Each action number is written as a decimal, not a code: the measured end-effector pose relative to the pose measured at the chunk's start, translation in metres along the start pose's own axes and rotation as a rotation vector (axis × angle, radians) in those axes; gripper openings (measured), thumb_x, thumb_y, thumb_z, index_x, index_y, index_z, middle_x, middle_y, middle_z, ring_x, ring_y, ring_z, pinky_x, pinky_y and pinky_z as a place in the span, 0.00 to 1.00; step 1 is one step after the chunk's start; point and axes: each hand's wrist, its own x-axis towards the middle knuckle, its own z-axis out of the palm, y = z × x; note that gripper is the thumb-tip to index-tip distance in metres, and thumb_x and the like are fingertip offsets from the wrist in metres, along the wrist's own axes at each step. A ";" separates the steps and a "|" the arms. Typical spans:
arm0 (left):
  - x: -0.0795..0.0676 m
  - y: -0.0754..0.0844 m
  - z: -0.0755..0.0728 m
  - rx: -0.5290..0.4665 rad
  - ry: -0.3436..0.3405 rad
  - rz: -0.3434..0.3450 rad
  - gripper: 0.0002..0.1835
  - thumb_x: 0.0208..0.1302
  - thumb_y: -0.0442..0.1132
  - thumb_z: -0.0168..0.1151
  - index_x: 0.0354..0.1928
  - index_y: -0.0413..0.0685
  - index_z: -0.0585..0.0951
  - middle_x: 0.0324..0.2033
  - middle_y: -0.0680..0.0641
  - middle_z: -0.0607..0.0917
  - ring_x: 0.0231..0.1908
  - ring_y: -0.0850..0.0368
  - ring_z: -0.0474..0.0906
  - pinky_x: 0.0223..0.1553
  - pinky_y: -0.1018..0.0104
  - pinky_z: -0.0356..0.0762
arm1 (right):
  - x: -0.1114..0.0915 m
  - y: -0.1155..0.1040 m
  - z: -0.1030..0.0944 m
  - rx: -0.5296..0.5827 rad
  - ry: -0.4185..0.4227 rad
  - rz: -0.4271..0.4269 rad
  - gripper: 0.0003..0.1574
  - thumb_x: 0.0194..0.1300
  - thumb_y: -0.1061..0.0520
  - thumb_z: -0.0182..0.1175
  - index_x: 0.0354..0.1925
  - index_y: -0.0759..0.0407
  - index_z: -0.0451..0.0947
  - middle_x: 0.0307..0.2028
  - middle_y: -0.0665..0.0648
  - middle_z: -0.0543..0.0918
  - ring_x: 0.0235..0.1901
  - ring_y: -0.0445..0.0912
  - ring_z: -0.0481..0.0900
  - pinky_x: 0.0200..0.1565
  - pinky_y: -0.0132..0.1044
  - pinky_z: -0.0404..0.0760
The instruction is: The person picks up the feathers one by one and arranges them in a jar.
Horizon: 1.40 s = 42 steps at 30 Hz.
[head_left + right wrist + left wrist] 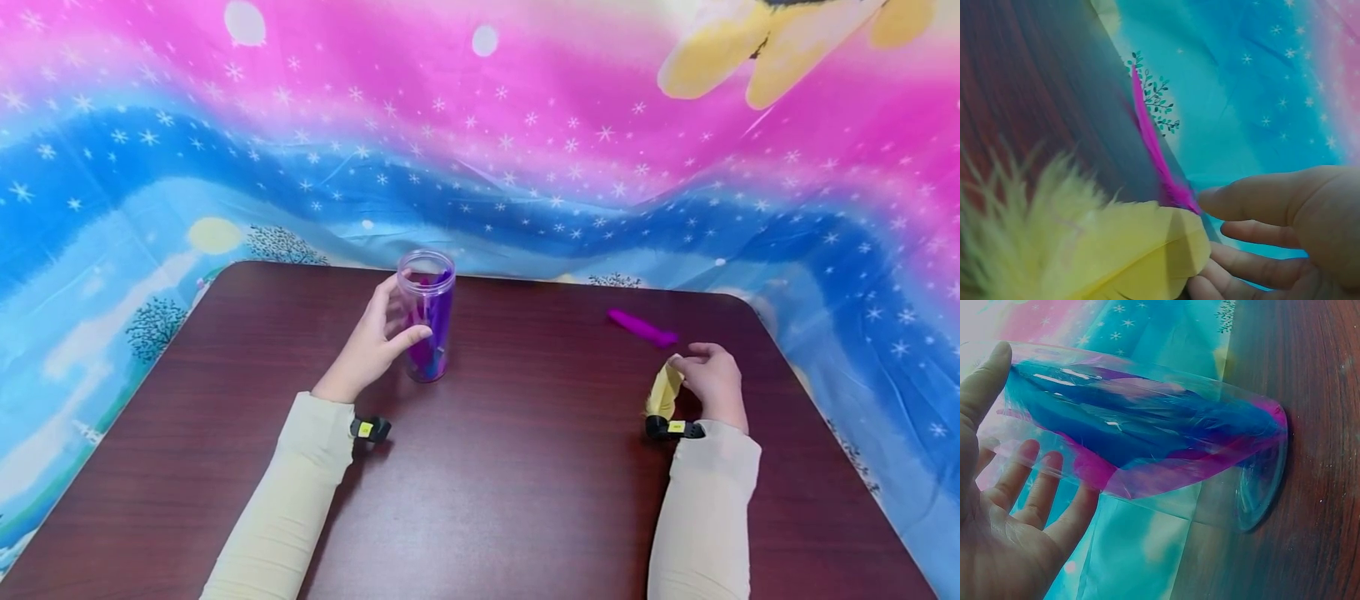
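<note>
My left hand (363,350) grips a clear plastic jar (427,287) near its upper half, thumb on one side and fingers round the other. Purple, blue and magenta feathers (1122,437) stand inside the jar, which is upright with an open top. In the left wrist view the jar's base is down at the table. At the right, my right hand (716,383) holds a yellow feather (665,390) by its tip, with the fluffy end hanging downward. A magenta feather (641,327) lies on the table just beyond that hand.
The dark red-brown table (510,467) has rounded far corners. A printed cloth (480,183) in pink and blue with snowflakes hangs behind the table and along both sides. Black wrist cameras (371,430) jut inward from both wrists.
</note>
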 end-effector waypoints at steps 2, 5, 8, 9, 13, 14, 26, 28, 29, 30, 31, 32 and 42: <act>0.000 0.000 0.000 0.002 -0.002 -0.003 0.43 0.69 0.38 0.67 0.78 0.53 0.53 0.68 0.38 0.67 0.68 0.41 0.66 0.69 0.42 0.66 | 0.000 0.000 0.001 -0.027 0.009 0.001 0.38 0.73 0.53 0.58 0.70 0.75 0.62 0.58 0.77 0.77 0.50 0.62 0.82 0.41 0.34 0.83; 0.000 0.001 0.000 0.000 -0.003 -0.009 0.43 0.69 0.39 0.67 0.78 0.54 0.53 0.68 0.38 0.67 0.69 0.42 0.66 0.69 0.42 0.66 | 0.001 0.000 0.003 -0.056 0.022 0.009 0.37 0.71 0.53 0.59 0.69 0.75 0.64 0.56 0.77 0.78 0.48 0.62 0.81 0.47 0.45 0.81; 0.000 0.001 0.000 -0.006 0.002 -0.009 0.44 0.68 0.38 0.68 0.78 0.54 0.53 0.68 0.38 0.67 0.69 0.41 0.66 0.69 0.41 0.66 | 0.002 0.000 0.005 -0.064 0.030 0.024 0.37 0.70 0.54 0.59 0.68 0.75 0.65 0.56 0.77 0.78 0.49 0.64 0.80 0.51 0.51 0.80; 0.000 0.001 0.001 -0.008 0.003 -0.008 0.44 0.68 0.38 0.68 0.78 0.53 0.53 0.68 0.38 0.67 0.69 0.41 0.66 0.69 0.41 0.66 | 0.002 0.000 0.005 -0.062 0.029 0.033 0.37 0.71 0.54 0.59 0.69 0.74 0.65 0.56 0.77 0.78 0.50 0.64 0.79 0.51 0.52 0.80; 0.000 0.000 0.001 -0.008 0.004 -0.009 0.44 0.68 0.38 0.68 0.78 0.53 0.53 0.69 0.37 0.66 0.69 0.40 0.66 0.69 0.41 0.66 | 0.002 0.002 0.007 -0.056 0.033 0.051 0.36 0.71 0.54 0.60 0.69 0.73 0.66 0.57 0.77 0.78 0.51 0.65 0.79 0.53 0.55 0.80; 0.000 0.000 0.001 -0.008 0.004 -0.011 0.44 0.68 0.38 0.68 0.78 0.53 0.53 0.69 0.37 0.66 0.69 0.40 0.66 0.69 0.41 0.66 | 0.002 0.002 0.007 -0.052 0.030 0.055 0.36 0.72 0.54 0.60 0.69 0.73 0.66 0.57 0.77 0.77 0.51 0.65 0.79 0.53 0.55 0.80; 0.000 -0.002 0.001 -0.006 -0.003 -0.020 0.43 0.69 0.40 0.67 0.78 0.55 0.53 0.69 0.39 0.67 0.70 0.42 0.65 0.69 0.42 0.65 | 0.005 0.005 0.009 -0.063 0.046 0.053 0.29 0.72 0.57 0.59 0.65 0.72 0.72 0.57 0.75 0.79 0.55 0.66 0.77 0.55 0.55 0.80; 0.001 -0.003 0.001 -0.006 -0.002 -0.019 0.43 0.70 0.40 0.67 0.78 0.55 0.53 0.69 0.39 0.67 0.70 0.42 0.65 0.70 0.42 0.65 | 0.005 0.005 0.009 -0.065 0.049 0.053 0.28 0.72 0.57 0.59 0.63 0.72 0.74 0.56 0.75 0.80 0.55 0.66 0.77 0.54 0.55 0.80; 0.001 -0.003 0.001 -0.007 -0.001 -0.018 0.43 0.70 0.40 0.66 0.78 0.56 0.53 0.69 0.39 0.67 0.70 0.42 0.65 0.70 0.41 0.65 | 0.005 0.004 0.008 -0.065 0.047 0.053 0.27 0.72 0.57 0.59 0.63 0.72 0.75 0.55 0.75 0.80 0.55 0.66 0.77 0.54 0.55 0.80; 0.001 -0.003 0.001 -0.007 0.000 -0.018 0.43 0.70 0.40 0.66 0.78 0.56 0.53 0.69 0.39 0.67 0.69 0.42 0.65 0.69 0.41 0.65 | 0.005 0.004 0.008 -0.065 0.048 0.054 0.26 0.72 0.57 0.59 0.62 0.72 0.76 0.55 0.74 0.80 0.55 0.66 0.76 0.54 0.55 0.80; 0.001 -0.003 0.001 -0.007 0.002 -0.018 0.42 0.70 0.40 0.66 0.78 0.56 0.53 0.69 0.39 0.67 0.69 0.42 0.65 0.69 0.41 0.65 | 0.005 0.004 0.008 -0.063 0.051 0.053 0.26 0.72 0.57 0.59 0.61 0.72 0.76 0.55 0.74 0.80 0.55 0.66 0.76 0.54 0.55 0.80; 0.001 -0.003 0.001 -0.006 0.003 -0.018 0.42 0.70 0.40 0.66 0.78 0.56 0.53 0.69 0.39 0.67 0.69 0.42 0.65 0.69 0.41 0.65 | 0.005 0.004 0.008 -0.064 0.055 0.051 0.25 0.72 0.57 0.59 0.60 0.72 0.77 0.55 0.74 0.80 0.55 0.66 0.75 0.54 0.55 0.80; 0.000 -0.002 0.002 -0.004 -0.006 -0.033 0.43 0.70 0.40 0.66 0.79 0.56 0.52 0.70 0.39 0.66 0.70 0.42 0.64 0.70 0.41 0.64 | 0.004 0.004 0.009 -0.067 0.070 0.040 0.23 0.73 0.55 0.58 0.56 0.72 0.80 0.56 0.74 0.78 0.54 0.65 0.74 0.51 0.53 0.78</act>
